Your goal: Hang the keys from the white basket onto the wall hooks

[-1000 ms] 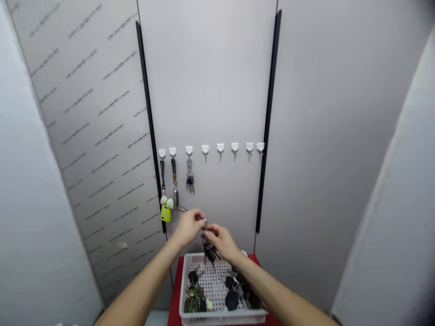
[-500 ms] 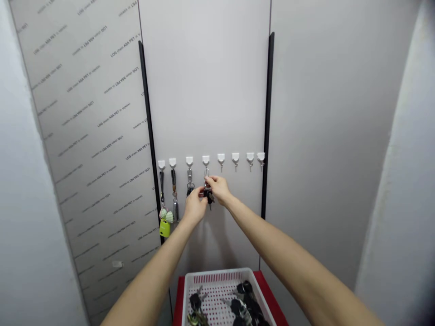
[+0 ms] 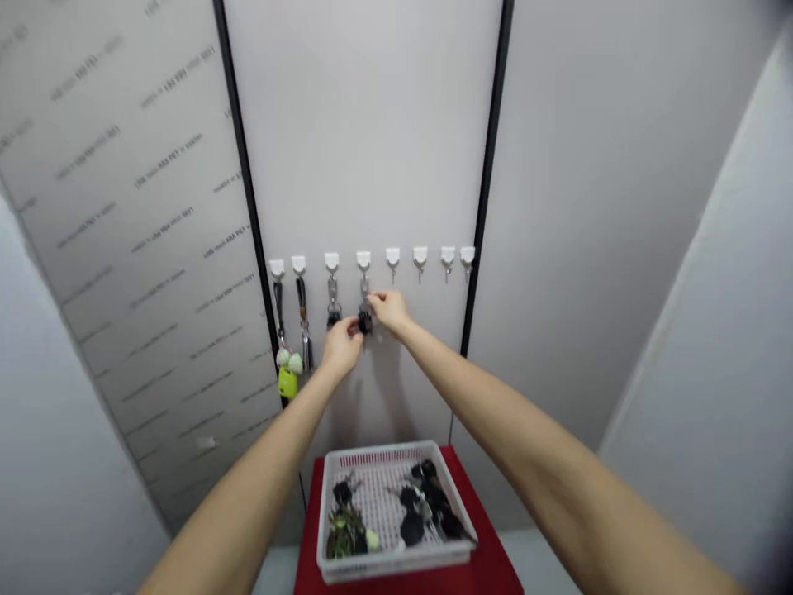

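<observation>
A row of white wall hooks (image 3: pixel 391 255) runs across a grey panel. A dark key bunch (image 3: pixel 365 318) hangs from the fourth hook from the left. My left hand (image 3: pixel 341 345) is closed just below and left of the bunch, fingertips at it. My right hand (image 3: pixel 389 311) pinches the bunch from the right. Three other key sets hang on the hooks further left, one with a green tag (image 3: pixel 287 382).
A white perforated basket (image 3: pixel 390 562) holding several dark key bunches sits on a red surface (image 3: pixel 496 570) below the hooks. Black vertical strips (image 3: pixel 484 190) frame the panel. The hooks to the right of the bunch are bare.
Both hands rose from above the basket to the hook row, carrying the dark key bunch. It now hangs on the fourth hook, with both hands still at it.
</observation>
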`<state>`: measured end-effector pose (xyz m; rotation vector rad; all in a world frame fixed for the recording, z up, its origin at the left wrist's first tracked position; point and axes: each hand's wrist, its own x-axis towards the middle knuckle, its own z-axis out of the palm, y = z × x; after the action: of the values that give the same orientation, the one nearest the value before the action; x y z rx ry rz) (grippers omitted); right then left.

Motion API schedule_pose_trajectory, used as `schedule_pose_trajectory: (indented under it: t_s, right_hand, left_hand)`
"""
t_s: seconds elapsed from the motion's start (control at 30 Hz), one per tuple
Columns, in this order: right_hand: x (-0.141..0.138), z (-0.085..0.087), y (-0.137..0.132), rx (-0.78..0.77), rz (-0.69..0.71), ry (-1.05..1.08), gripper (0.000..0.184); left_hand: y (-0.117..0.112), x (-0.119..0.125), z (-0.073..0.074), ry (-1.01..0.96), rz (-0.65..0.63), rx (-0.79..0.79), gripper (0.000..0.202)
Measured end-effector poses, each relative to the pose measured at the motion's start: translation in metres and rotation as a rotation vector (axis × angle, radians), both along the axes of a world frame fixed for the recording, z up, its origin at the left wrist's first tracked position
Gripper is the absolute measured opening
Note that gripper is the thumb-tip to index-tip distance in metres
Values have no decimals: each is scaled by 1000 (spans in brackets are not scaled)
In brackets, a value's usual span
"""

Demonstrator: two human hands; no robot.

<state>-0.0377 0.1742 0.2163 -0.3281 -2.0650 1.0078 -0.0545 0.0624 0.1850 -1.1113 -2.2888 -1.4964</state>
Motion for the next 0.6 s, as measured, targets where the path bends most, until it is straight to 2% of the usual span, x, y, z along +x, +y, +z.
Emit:
schedule_pose_trajectory:
  t_s: [0.07,0.13,0.2,0.33,0.4,0.5,0.6]
  right_hand:
    - [12,-12,-1,40,-52,29,18]
    - [27,-33,-2,75,-8,2,18]
    - [49,-63,-4,114,98,-122,18]
    - [101,-136,-8,234,262,-514,18]
    - [122,-167,-7,339,338,-689,21]
    - [143,-193,-5,528,390,-810,25]
    - [152,-201,-6,673,374,-847,28]
  left_hand:
    - [-6,4,-18,-25,-6,-3,34]
    - [-12,11,-43,-54,-28,-25,33]
    - [-20,21,-76,-95,-59,-81,32]
    - [-34,49,-146,-192,-128,-250,30]
    - [-38,61,-174,-225,-177,-334,27]
    - [-38,75,-199,-241,-299,-443,25]
    - [-35,84,-205,-228,-382,-548,23]
